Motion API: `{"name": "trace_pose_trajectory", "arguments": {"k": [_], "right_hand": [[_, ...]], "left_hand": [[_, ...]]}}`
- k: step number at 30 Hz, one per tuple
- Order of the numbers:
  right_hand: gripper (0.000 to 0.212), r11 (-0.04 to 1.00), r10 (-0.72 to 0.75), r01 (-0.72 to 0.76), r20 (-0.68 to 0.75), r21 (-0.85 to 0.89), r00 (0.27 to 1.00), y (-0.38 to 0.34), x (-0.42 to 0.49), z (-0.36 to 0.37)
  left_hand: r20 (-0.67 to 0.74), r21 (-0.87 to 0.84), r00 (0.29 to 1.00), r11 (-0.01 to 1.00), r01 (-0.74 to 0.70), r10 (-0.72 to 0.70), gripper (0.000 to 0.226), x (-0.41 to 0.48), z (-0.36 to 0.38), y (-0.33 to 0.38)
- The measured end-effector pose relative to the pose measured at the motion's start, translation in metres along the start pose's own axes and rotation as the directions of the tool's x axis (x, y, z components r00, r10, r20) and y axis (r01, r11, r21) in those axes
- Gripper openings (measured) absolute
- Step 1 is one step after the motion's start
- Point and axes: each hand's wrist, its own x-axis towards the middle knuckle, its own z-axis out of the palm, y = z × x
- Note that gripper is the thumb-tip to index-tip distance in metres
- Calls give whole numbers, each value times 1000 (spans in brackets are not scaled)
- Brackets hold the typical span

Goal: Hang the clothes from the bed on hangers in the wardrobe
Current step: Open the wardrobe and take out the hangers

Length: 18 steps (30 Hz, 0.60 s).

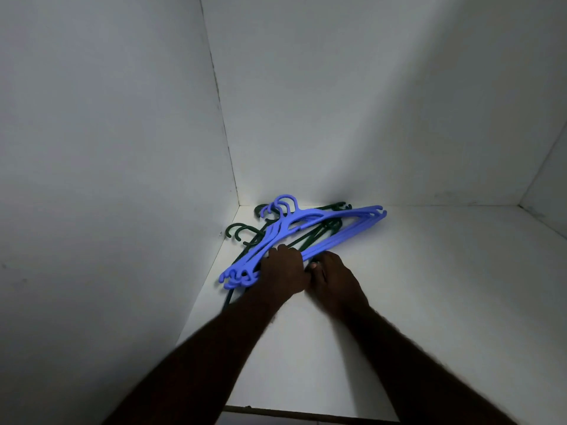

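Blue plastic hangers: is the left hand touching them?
Touching. The head view shows the left hand curled over the blue plastic hangers, with no gap between them.

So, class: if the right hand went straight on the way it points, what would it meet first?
Likely the blue hangers, just ahead of the right hand; dark green hangers lie beyond.

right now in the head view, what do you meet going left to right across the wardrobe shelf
left wall → left hand → right hand → right wall; the blue hangers span both hands, so left out
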Motion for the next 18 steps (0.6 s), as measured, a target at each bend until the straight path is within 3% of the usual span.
{"name": "trace_pose_trajectory", "arguments": {"k": [4,8,18], "right_hand": [[27,992,-117,117,-4,-36,993,-2,-2,-2],[40,987,-146,145,-2,-73,989,-5,-3,-6],[47,999,-3,4,30,-36,1000,0,2,-4]], "left_hand": [[63,27,998,1000,-6,4,33,5,-3,1],[125,-63,991,998,-30,38,29,10,-12,-2],[36,-3,999,999,-35,35,19,28,-27,-7]]}}
